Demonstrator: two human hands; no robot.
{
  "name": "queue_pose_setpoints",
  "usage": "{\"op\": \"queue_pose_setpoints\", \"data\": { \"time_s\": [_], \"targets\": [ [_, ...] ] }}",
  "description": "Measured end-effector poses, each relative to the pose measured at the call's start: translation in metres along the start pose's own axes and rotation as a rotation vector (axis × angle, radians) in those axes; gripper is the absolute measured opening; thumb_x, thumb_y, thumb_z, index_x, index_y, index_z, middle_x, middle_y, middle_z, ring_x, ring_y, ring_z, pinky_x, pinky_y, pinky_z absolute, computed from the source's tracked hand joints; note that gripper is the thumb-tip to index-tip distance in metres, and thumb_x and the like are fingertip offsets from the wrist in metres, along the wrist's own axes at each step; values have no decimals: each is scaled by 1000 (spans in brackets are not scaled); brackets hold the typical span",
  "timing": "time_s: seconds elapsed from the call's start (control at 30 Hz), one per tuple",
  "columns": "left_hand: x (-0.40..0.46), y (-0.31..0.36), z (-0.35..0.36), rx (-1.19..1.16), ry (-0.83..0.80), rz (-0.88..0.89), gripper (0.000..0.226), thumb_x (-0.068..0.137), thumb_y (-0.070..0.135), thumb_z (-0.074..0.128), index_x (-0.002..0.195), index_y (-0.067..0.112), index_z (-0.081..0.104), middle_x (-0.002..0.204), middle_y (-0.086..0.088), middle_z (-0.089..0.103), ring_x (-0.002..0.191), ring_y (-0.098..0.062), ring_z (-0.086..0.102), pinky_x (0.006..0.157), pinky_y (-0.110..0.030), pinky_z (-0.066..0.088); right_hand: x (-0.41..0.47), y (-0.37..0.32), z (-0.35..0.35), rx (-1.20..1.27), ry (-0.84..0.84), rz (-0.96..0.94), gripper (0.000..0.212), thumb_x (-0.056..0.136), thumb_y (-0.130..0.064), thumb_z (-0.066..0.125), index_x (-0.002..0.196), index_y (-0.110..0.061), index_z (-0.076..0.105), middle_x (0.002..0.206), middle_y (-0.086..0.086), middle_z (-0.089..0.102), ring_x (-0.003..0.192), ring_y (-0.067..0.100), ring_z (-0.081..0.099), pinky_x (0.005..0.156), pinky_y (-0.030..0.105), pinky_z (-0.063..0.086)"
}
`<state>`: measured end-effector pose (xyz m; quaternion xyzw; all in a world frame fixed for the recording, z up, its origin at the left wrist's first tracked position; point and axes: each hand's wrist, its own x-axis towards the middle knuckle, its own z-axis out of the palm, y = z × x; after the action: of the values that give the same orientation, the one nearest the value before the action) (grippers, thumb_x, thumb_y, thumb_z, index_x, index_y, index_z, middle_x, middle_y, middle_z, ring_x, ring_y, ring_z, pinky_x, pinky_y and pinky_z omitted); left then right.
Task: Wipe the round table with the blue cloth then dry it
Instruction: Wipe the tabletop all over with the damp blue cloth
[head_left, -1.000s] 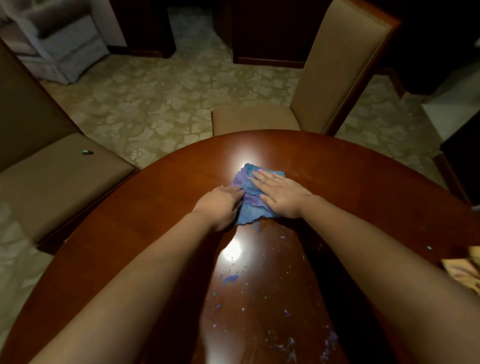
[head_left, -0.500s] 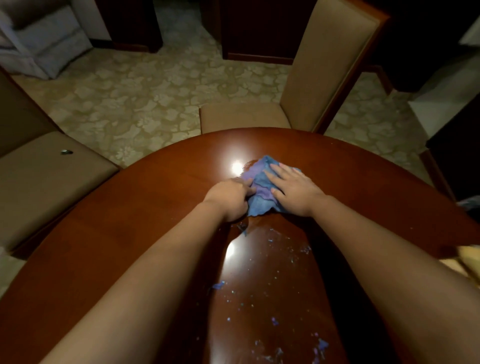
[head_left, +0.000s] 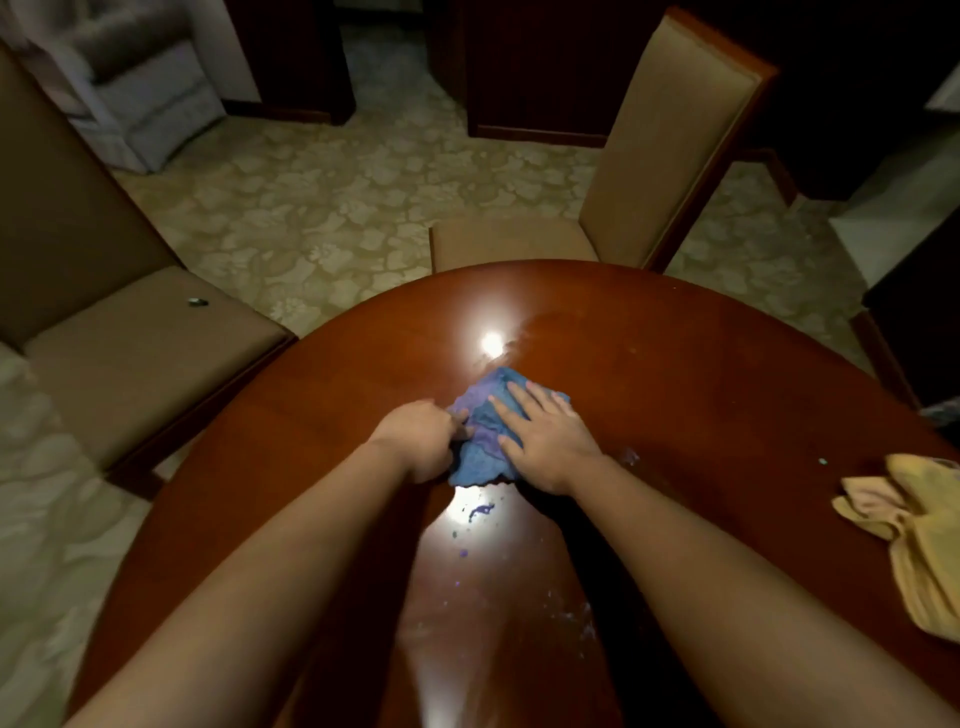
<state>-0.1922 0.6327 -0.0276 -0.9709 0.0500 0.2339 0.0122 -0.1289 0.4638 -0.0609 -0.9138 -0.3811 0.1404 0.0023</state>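
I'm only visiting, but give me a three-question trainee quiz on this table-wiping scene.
1. True or false: the right hand lies flat on the crumpled blue cloth.
2. Which hand grips the cloth's edge: A left, B right?
3. What lies at the right of the round reddish wooden table?

Key: 1 true. 2 A, the left hand. 3 a crumpled yellow cloth.

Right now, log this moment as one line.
stage: wiping | blue cloth: on round table | left hand: grips cloth | right hand: presses flat | yellow cloth: unused
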Motion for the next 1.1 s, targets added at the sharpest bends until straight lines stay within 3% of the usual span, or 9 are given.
{"op": "queue_pose_setpoints", "data": {
  "time_s": [0.17,0.47,0.63,0.73,0.8,0.87,0.97,1.03,1.1],
  "targets": [
    [-46,19,24,58,1,-8,49,92,24,42,141,29,43,144,-5,47,121,-29,52,97,-34,44,-37,-19,-1,-42,-91,-90,58,102,-43,26,153,-28,3,161,1,-5,147,18,-5,118,35,-1],
    [-143,93,45,37,-24,-52,37,94,24,41,128,21,56,118,-12,63,106,-34,59,86,-35,48,-112,-45,7,-124,-226,-270,56,103,-36,29,153,-28,6,160,1,-6,147,19,-6,117,35,-3],
    [-172,140,56,-72,-41,-40,32,91,21,45,117,13,61,114,-17,64,105,-37,59,83,-35,47,-143,-45,5,-193,-278,-382,55,99,-21,41,151,-25,21,161,-2,5,148,16,0,117,31,2],
    [-178,159,63,-263,-42,-17,28,88,18,48,110,16,65,114,-16,65,105,-36,59,83,-33,46,-160,-43,4,-237,-218,-460,57,90,-11,54,144,-23,38,158,0,19,146,21,13,117,31,13],
    [-180,162,66,-417,-42,-6,29,88,17,50,111,20,68,116,-11,66,108,-31,58,87,-30,45,-173,-43,10,-127,-190,-383,58,87,-8,57,142,-22,43,158,1,19,145,21,15,115,32,19],
    [-184,156,64,-541,-50,-19,31,87,14,53,114,19,69,120,-8,66,112,-25,58,93,-27,44,-183,-47,20,167,-112,-208,58,87,-6,55,142,-20,45,158,2,21,145,19,18,115,28,19],
    [-189,138,56,-568,38,-98,33,86,12,57,116,18,68,118,-5,67,111,-19,60,88,-21,43,-191,-62,29,475,50,56,51,88,-3,47,139,-11,48,148,8,42,137,20,36,111,27,25],
    [-192,124,51,-539,114,-198,35,84,7,54,114,19,69,115,-2,69,110,-18,61,84,-20,43,-193,-75,33,460,94,138,42,88,-6,48,129,-8,53,136,10,52,128,23,44,103,29,33],
    [-193,112,46,-504,134,-272,41,82,3,48,111,20,70,113,-1,69,107,-17,62,85,-22,45,-193,-91,38,389,111,198,38,91,-13,47,128,-7,51,137,11,48,129,24,39,103,30,33]
  ]
}}
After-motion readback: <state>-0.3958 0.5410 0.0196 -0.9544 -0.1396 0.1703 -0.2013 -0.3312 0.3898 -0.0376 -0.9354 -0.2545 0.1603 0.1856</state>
